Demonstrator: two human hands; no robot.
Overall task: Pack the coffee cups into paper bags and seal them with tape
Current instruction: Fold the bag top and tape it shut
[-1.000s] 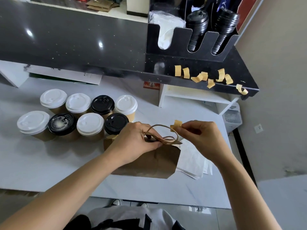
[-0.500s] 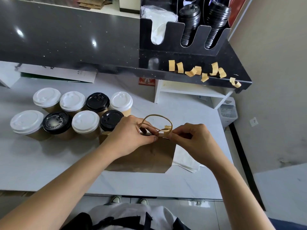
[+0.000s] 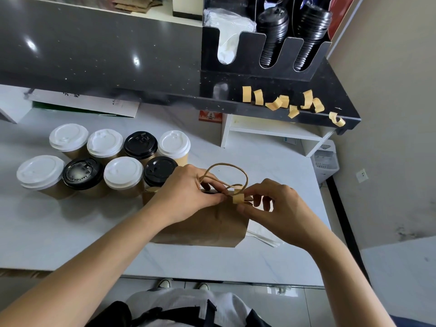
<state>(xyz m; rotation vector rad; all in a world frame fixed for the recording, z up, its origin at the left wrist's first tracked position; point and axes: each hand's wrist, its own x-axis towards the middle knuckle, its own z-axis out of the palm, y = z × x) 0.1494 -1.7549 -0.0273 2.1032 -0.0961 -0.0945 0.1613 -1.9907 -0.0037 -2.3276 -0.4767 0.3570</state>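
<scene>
A brown paper bag (image 3: 207, 227) stands on the white table (image 3: 94, 232), its twine handles (image 3: 226, 173) looping up. My left hand (image 3: 186, 194) pinches the bag's top edge together. My right hand (image 3: 271, 208) pinches a tan piece of tape (image 3: 238, 198) that lies folded over that top edge. Several lidded coffee cups (image 3: 122, 173), some with white lids and some with black, stand in two rows left of the bag.
Several cut tape strips (image 3: 283, 102) hang from the edge of the black counter shelf (image 3: 118, 55). A black lid holder (image 3: 264, 55) stands on that shelf. White paper (image 3: 264, 234) lies under the bag's right side. The table's right edge drops to the floor.
My right hand brought the tape piece down from beside the handles onto the bag's top edge, where it now sits folded over. My left hand kept its pinch on the bag top.
</scene>
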